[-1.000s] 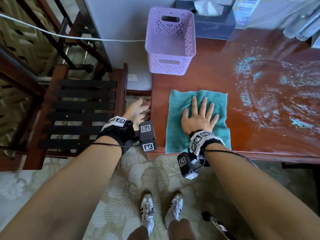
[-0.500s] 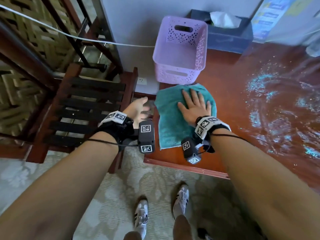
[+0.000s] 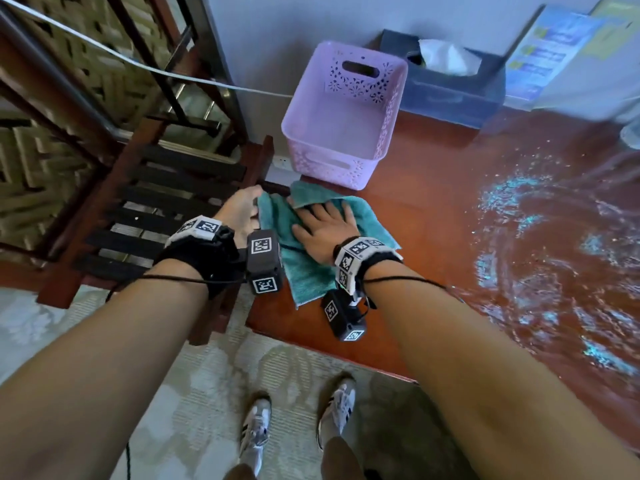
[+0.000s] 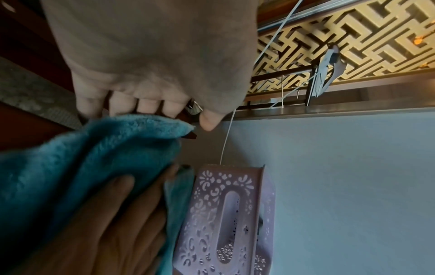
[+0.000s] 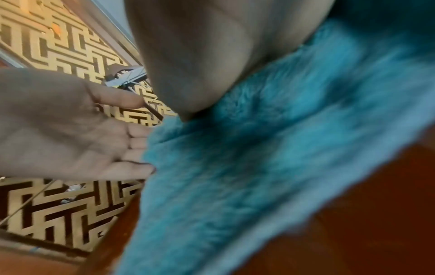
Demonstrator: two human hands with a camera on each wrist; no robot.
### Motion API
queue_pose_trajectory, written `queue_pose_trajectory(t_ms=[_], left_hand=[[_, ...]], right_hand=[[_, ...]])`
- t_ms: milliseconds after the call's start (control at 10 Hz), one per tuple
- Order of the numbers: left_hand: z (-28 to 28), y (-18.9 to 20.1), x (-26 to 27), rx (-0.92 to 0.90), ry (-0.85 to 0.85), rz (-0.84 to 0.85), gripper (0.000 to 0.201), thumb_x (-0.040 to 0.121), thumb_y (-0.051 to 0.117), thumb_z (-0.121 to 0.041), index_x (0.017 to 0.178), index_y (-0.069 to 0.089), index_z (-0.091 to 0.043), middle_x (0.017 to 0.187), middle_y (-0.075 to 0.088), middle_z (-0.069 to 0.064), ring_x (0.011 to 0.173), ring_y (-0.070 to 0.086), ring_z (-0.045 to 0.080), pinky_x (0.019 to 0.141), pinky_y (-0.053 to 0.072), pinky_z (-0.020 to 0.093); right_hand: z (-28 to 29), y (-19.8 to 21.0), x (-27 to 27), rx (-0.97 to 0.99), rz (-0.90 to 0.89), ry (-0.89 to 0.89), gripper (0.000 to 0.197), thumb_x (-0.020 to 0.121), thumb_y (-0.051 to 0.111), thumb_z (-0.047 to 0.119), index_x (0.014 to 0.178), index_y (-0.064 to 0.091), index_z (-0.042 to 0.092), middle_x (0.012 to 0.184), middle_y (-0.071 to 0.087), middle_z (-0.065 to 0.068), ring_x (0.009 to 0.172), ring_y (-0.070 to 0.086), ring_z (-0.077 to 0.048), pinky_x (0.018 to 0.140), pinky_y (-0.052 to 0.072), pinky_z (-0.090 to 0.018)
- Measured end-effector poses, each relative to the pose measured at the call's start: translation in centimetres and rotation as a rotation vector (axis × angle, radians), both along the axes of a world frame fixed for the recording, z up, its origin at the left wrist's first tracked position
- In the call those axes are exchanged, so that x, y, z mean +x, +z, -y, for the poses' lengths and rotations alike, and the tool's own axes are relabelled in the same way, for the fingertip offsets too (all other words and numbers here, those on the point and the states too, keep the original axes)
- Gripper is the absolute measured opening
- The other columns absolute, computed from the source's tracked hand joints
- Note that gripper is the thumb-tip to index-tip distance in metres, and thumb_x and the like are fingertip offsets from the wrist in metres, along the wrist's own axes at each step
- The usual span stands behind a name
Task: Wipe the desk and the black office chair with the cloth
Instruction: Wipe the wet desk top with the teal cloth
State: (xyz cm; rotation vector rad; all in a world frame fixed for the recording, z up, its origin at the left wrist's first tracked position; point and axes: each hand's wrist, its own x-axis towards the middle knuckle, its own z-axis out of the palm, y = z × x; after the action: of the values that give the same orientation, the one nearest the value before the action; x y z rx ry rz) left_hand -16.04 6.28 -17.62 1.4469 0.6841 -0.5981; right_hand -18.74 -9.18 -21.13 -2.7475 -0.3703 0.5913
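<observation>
A teal cloth [image 3: 311, 268] lies bunched on the red-brown desk [image 3: 433, 237] near its back-left corner. My right hand [image 3: 325, 223] presses flat on the cloth with fingers spread; the right wrist view shows its palm [image 5: 193, 55] on the fluffy cloth [image 5: 259, 158]. At the desk's left edge my left hand [image 3: 244, 209] is held open, palm facing the cloth. Its fingertips [image 4: 146, 106] meet the cloth's overhanging edge [image 4: 94, 148], and it grips nothing. A dark slatted chair [image 3: 166, 209] stands left of the desk.
A lilac perforated basket [image 3: 346, 112] stands just behind the cloth, with a dark tissue box [image 3: 450, 84] beyond it at the wall. Wet, glittering streaks [image 3: 536, 244] cover the desk's right half. A white cord [image 3: 104, 53] runs along the wall. My feet stand on patterned carpet [image 3: 173, 393].
My right hand has slid the cloth from the desk's front edge to the back-left corner, bunching it against the basket. The cloth's edge now reaches my left hand.
</observation>
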Motion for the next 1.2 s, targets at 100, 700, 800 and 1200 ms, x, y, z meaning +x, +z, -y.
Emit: queue_pose_trajectory(t_ms=[100, 700, 800, 1200], left_hand=[[2.1, 0.8, 0.3, 0.087, -0.009, -0.067, 0.026, 0.1, 0.038, -0.034, 0.1, 0.055, -0.014, 0.096, 0.055, 0.011, 0.089, 0.054, 0.028, 0.073, 0.044, 0.031], [14.4, -3.0, -0.4, 0.927, -0.064, -0.064, 0.111, 0.078, 0.046, -0.076, 0.15, 0.014, 0.003, 0.152, 0.012, 0.036, 0.14, 0.01, 0.054, 0.105, 0.004, 0.072], [14.3, -3.5, 0.0, 0.866, -0.128, -0.124, 0.121, 0.075, 0.047, -0.079, 0.151, -0.008, -0.003, 0.156, -0.011, 0.027, 0.143, -0.009, 0.047, 0.111, -0.006, 0.066], [13.9, -0.9, 1.7, 0.882, -0.139, -0.303, 0.122, 0.071, 0.045, -0.082, 0.152, -0.008, -0.008, 0.156, -0.001, 0.026, 0.142, 0.0, 0.048, 0.113, 0.0, 0.063]], right_hand=[[4.8, -0.2, -1.0, -0.033, -0.024, -0.112, 0.057, 0.098, 0.022, 0.057, 0.15, 0.0, 0.047, 0.16, 0.006, 0.012, 0.148, 0.0, -0.017, 0.116, -0.013, -0.048], [15.1, -0.4, 0.5, -0.132, -0.021, -0.2, 0.058, 0.095, 0.018, 0.059, 0.146, -0.009, 0.053, 0.159, 0.008, 0.004, 0.147, 0.0, -0.029, 0.113, -0.014, -0.058], [14.3, -0.4, 1.2, -0.136, 0.003, -0.091, 0.056, 0.096, 0.018, 0.059, 0.146, -0.006, 0.052, 0.158, 0.011, 0.004, 0.147, -0.001, -0.028, 0.112, -0.016, -0.058], [13.3, -0.2, 6.7, -0.099, -0.085, -0.305, 0.055, 0.095, 0.015, 0.058, 0.146, -0.006, 0.053, 0.161, -0.004, 0.007, 0.148, -0.007, -0.027, 0.113, -0.015, -0.057]])
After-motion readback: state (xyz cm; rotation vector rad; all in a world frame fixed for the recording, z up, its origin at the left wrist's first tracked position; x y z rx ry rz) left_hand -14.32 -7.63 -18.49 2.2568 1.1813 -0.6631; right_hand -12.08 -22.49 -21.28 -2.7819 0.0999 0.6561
